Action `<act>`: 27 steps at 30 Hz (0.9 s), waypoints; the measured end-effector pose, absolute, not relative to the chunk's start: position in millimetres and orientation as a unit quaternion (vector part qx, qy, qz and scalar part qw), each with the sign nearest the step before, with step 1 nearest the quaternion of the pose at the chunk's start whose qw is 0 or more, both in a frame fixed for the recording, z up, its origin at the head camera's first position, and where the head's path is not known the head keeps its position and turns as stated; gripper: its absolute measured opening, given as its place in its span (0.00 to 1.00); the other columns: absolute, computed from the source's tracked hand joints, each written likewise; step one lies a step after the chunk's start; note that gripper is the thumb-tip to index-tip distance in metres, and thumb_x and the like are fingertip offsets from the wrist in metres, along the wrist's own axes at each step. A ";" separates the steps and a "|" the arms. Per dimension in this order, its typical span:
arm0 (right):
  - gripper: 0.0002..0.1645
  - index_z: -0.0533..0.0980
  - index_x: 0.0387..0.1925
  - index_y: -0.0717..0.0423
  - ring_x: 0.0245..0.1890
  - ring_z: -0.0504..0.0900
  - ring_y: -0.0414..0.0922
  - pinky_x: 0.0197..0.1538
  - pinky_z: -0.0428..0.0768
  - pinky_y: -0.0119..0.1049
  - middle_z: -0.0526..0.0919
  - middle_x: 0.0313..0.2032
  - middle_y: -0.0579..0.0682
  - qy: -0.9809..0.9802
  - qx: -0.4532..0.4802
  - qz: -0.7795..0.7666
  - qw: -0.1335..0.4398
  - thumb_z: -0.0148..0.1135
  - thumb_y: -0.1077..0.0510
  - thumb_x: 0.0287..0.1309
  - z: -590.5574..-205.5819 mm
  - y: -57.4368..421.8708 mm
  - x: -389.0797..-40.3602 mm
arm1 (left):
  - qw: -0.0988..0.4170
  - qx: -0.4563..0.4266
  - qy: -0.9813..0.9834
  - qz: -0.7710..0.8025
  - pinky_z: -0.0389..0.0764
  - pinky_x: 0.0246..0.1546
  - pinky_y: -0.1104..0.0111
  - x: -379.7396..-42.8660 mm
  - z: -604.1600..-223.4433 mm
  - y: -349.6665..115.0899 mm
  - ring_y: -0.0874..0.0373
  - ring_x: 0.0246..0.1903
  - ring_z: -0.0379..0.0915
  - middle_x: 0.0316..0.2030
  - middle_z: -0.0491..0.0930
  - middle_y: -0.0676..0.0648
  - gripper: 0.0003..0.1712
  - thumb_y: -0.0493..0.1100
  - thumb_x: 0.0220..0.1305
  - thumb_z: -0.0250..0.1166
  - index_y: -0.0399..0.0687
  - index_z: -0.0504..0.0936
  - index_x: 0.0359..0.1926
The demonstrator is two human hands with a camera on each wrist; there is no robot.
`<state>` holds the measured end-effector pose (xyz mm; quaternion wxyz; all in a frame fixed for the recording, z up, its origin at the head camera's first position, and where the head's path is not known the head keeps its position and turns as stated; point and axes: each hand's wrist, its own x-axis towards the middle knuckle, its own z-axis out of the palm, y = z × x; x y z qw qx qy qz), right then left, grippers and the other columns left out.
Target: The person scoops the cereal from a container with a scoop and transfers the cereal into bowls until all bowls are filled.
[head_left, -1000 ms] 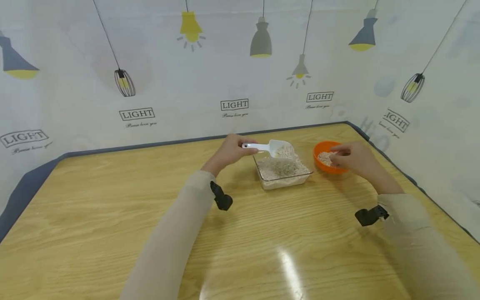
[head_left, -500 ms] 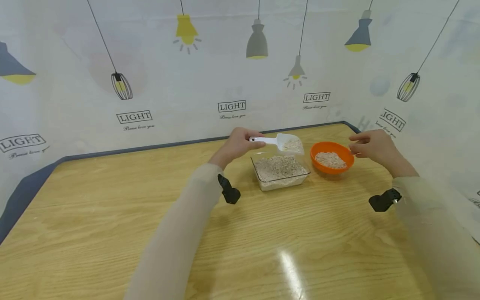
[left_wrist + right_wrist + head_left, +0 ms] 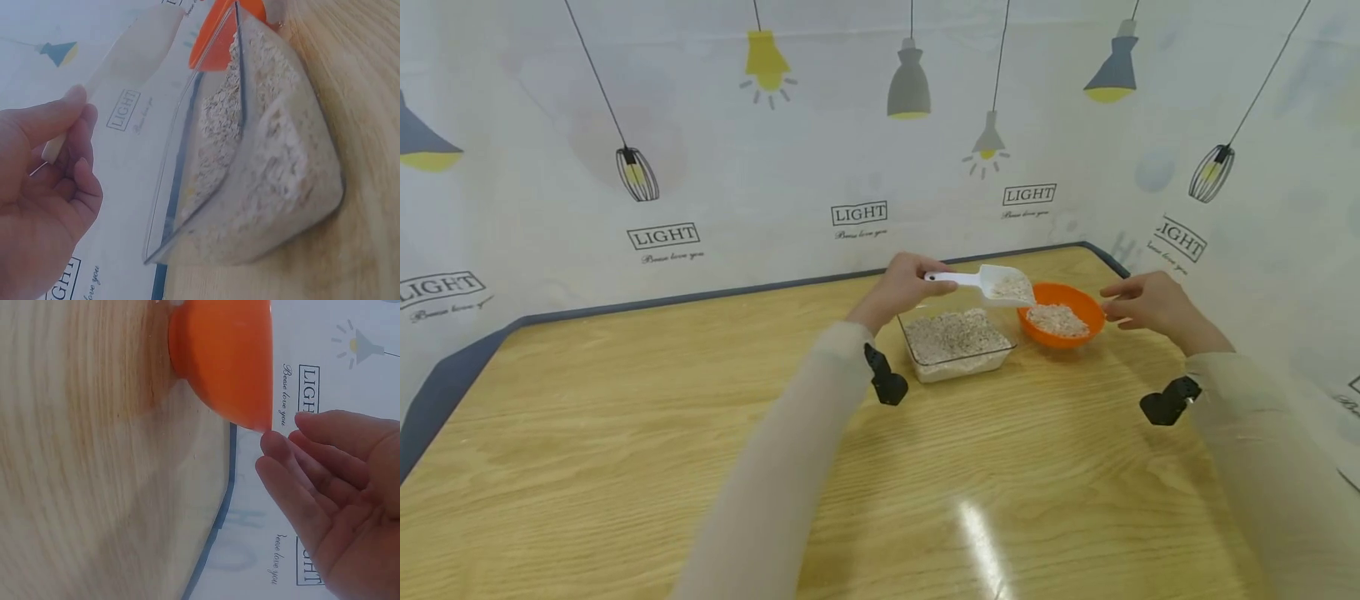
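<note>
My left hand (image 3: 901, 287) pinches the handle of a white scoop (image 3: 1006, 283) between thumb and fingers. Pale oat flakes lie in the scoop, whose lip overlaps the left rim of an orange bowl (image 3: 1078, 302) in the head view. More flakes cover the bowl's bottom. Below the scoop stands a clear rectangular container (image 3: 312, 181) of oat flakes. At the bowl's right side is my right hand (image 3: 1153, 307), fingers fairly straight and holding nothing. In the right wrist view, its fingertips (image 3: 275, 445) are right at the rim.
A wooden table (image 3: 625, 433) with a dark edge carries everything. White walls (image 3: 760, 167) printed with lamps stand close behind the container and bowl, and along the right. Black wrist cameras (image 3: 1168, 402) are strapped over the sleeves.
My left hand has lifted the scoop from over the container, levelled it with flakes inside, and brought it right to the bowl. The right hand has drawn back from inside the bowl to its right rim.
</note>
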<state>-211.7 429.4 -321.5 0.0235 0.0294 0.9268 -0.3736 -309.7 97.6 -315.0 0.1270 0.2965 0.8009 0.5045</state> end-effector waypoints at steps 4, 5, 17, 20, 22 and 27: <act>0.25 0.66 0.54 0.78 0.39 0.81 0.55 0.40 0.79 0.45 0.76 0.46 0.71 0.922 0.027 -0.385 0.032 0.55 0.62 0.61 -324.1 430.0 -212.5 | 0.127 0.291 0.804 0.503 0.58 0.23 0.70 -309.6 -318.8 106.3 0.58 0.22 0.52 0.24 0.64 0.47 0.17 0.44 0.59 0.65 0.45 0.81 0.49; 0.25 0.66 0.54 0.78 0.39 0.81 0.56 0.40 0.79 0.45 0.77 0.44 0.70 0.920 0.027 -0.388 0.037 0.55 0.62 0.61 -324.9 430.3 -213.0 | 0.126 0.291 0.804 0.504 0.59 0.23 0.71 -309.5 -319.8 108.2 0.58 0.22 0.53 0.24 0.65 0.48 0.17 0.44 0.59 0.65 0.45 0.81 0.49; 0.26 0.65 0.55 0.78 0.38 0.82 0.55 0.40 0.79 0.45 0.79 0.39 0.66 0.916 0.025 -0.399 0.043 0.55 0.64 0.60 -332.6 434.2 -211.3 | 0.120 0.296 0.812 0.489 0.59 0.21 0.71 -305.4 -325.9 121.7 0.59 0.18 0.50 0.23 0.66 0.47 0.16 0.43 0.59 0.65 0.45 0.82 0.48; 0.26 0.65 0.55 0.77 0.37 0.82 0.55 0.39 0.80 0.44 0.80 0.38 0.64 0.917 0.027 -0.396 0.042 0.56 0.63 0.61 -333.9 434.4 -210.9 | 0.116 0.296 0.812 0.490 0.60 0.20 0.71 -304.8 -326.1 124.6 0.59 0.18 0.52 0.28 0.73 0.46 0.16 0.43 0.59 0.65 0.44 0.82 0.48; 0.26 0.65 0.55 0.77 0.37 0.82 0.55 0.39 0.80 0.44 0.80 0.38 0.64 0.917 0.026 -0.395 0.041 0.55 0.63 0.61 -334.3 434.1 -211.0 | 0.110 0.301 0.814 0.484 0.61 0.19 0.72 -304.8 -325.4 126.6 0.60 0.17 0.54 0.30 0.76 0.46 0.15 0.42 0.59 0.65 0.43 0.82 0.47; 0.25 0.65 0.55 0.77 0.37 0.81 0.55 0.39 0.80 0.44 0.80 0.38 0.65 0.918 0.026 -0.393 0.039 0.55 0.64 0.61 -334.9 434.0 -211.8 | 0.095 0.324 0.825 0.453 0.62 0.19 0.73 -304.0 -320.6 131.7 0.61 0.17 0.56 0.33 0.78 0.46 0.15 0.41 0.60 0.63 0.41 0.81 0.47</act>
